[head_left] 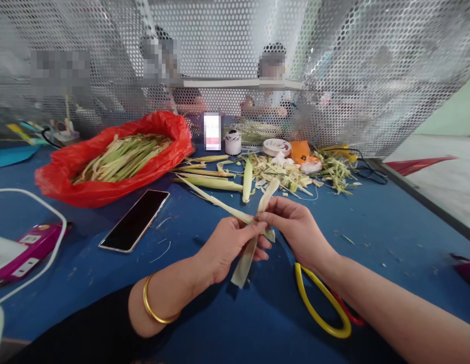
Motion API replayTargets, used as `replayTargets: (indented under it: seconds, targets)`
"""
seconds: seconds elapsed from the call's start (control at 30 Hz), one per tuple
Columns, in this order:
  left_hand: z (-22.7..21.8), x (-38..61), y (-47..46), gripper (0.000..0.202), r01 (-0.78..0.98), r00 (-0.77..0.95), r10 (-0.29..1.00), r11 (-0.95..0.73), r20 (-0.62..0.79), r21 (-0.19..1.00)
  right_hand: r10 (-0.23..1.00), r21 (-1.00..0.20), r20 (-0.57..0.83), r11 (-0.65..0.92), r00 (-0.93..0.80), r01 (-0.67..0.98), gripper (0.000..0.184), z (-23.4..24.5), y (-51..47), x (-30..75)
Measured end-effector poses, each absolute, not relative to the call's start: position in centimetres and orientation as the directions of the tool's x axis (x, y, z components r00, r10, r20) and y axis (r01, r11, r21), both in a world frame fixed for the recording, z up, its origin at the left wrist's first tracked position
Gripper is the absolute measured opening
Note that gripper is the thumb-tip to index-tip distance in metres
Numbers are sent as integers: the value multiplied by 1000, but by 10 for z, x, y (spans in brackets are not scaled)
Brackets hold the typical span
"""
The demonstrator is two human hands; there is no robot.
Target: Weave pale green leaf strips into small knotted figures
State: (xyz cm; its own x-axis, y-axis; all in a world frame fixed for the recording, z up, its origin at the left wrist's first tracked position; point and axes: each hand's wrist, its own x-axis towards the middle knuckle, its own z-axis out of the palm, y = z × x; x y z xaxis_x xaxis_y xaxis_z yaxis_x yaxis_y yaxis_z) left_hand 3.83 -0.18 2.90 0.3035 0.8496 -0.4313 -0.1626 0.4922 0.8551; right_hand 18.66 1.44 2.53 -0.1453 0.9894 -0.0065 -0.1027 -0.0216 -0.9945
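Above the middle of the blue table, pale corn husk strips [244,263] cross each other between my two hands. My left hand [235,242] pinches them from below with thumb and fingers, near the crossing. My right hand [291,222] is closed on the strips at the same spot, its thumb close to the left one. One long narrow strip [216,201] runs out to the upper left, and a wider one hangs down toward me. Under my right forearm lie scissors [324,308] with yellow and red handles, partly hidden. The exact fold between my fingertips is covered.
A red plastic bag [106,194] full of husk strips stands at left, near a phone [135,221]. Husk pieces [208,183] and shredded scraps [284,174] lie beyond my hands, with a ribbon roll [276,147]. A perforated screen [227,55] rises behind; people sit beyond it.
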Motion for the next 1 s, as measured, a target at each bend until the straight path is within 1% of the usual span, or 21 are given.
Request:
replayTargets:
  seconds: [0.1,0.17,0.2,0.27,0.3,0.33,0.37,0.4,0.43,0.47,0.5,0.53,0.57,0.6,0.63,0.7,0.73,0.8,0.83,0.9,1.0]
  targets:
    - [30,41,-2,14,-187,274,860,486,-430,854,992,-988,-12,-31,-127,-149,17,23,12,184]
    - [30,42,-2,14,-187,266,872,465,-412,865,993,-986,-19,-38,-115,-162,17,20,13,184]
    - [30,43,-2,14,-184,265,877,454,-401,872,992,-988,-36,-54,-124,-147,17,19,14,184]
    - [28,43,-2,17,-172,256,886,435,-386,884,989,-995,-70,-79,-131,-67,20,15,17,187]
    - [27,43,-3,18,-165,250,889,430,-384,887,995,-999,-44,-44,-87,3,22,15,19,189]
    - [26,43,-4,18,-160,245,889,432,-388,888,999,-994,39,40,-11,102,25,15,21,192]
    - [26,43,-4,16,-156,239,888,434,-392,887,981,-960,180,160,72,229,31,17,22,194]
    - [25,43,-5,14,-151,235,889,434,-394,888,926,-880,358,291,122,377,38,19,23,197]
    - [24,43,-6,13,-141,230,893,425,-388,894,851,-758,516,403,94,513,40,23,22,199]
    - [24,44,-7,11,-120,227,900,405,-372,906,800,-637,601,484,-7,600,35,26,20,200]
    - [23,44,-8,9,-83,229,908,376,-350,923,781,-552,608,544,-141,632,27,30,18,200]
    - [23,44,-9,12,-32,240,914,345,-328,938,790,-529,554,577,-262,622,17,33,15,199]
    - [23,45,-10,17,21,261,913,320,-314,947,815,-564,473,573,-336,595,10,35,12,198]
    - [23,45,-10,21,62,287,905,308,-313,949,840,-628,387,543,-381,558,9,37,10,196]
    - [23,45,-11,23,84,312,895,307,-318,948,866,-707,313,487,-391,513,12,38,9,194]
    - [24,45,-11,20,68,351,876,330,-332,942,908,-856,190,339,-372,391,17,39,7,191]
    - [25,45,-11,18,45,364,869,345,-337,938,922,-910,139,263,-361,321,19,39,7,190]
    - [26,44,-10,18,6,381,856,376,-349,927,939,-971,56,131,-339,200,21,40,8,189]
    - [27,44,-9,21,-4,386,850,391,-359,920,943,-983,29,86,-330,160,23,41,9,189]
    - [27,43,-8,24,-7,386,842,410,-376,912,951,-989,21,66,-308,134,26,42,9,190]
    - [26,43,-9,20,18,376,839,418,-394,908,948,-976,75,133,-308,173,24,40,8,191]
